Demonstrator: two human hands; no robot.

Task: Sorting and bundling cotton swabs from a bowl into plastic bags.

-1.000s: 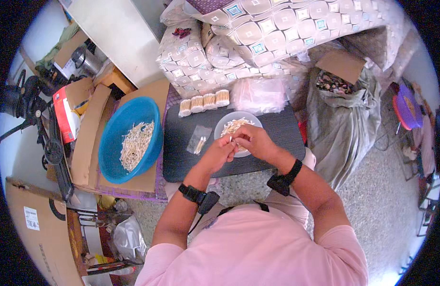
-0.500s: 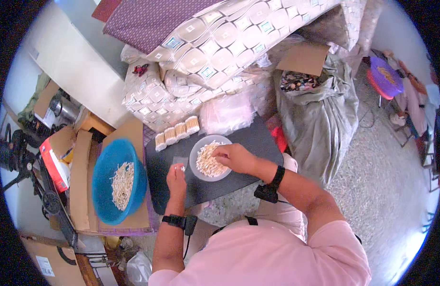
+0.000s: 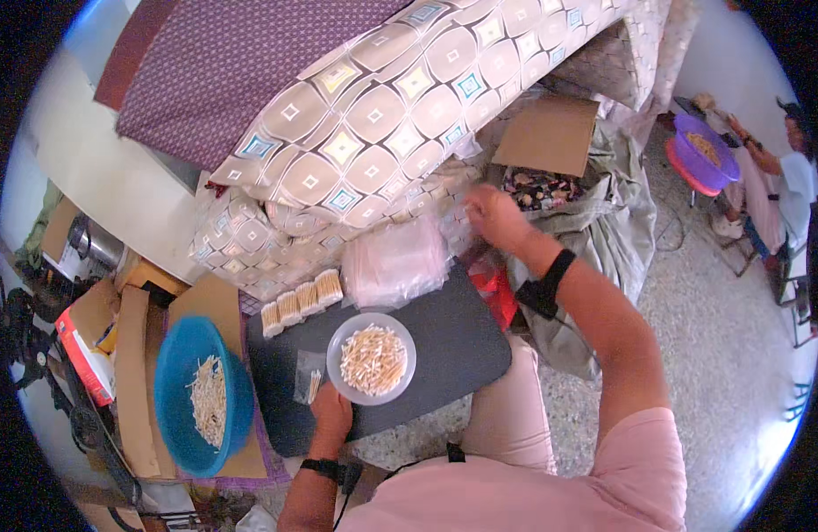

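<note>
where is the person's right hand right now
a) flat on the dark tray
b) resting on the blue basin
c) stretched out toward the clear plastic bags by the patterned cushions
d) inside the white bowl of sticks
c: the right hand is stretched out well past the dark tray, up by the clear plastic bags at the foot of the patterned cushions, away from the white bowl.
</note>
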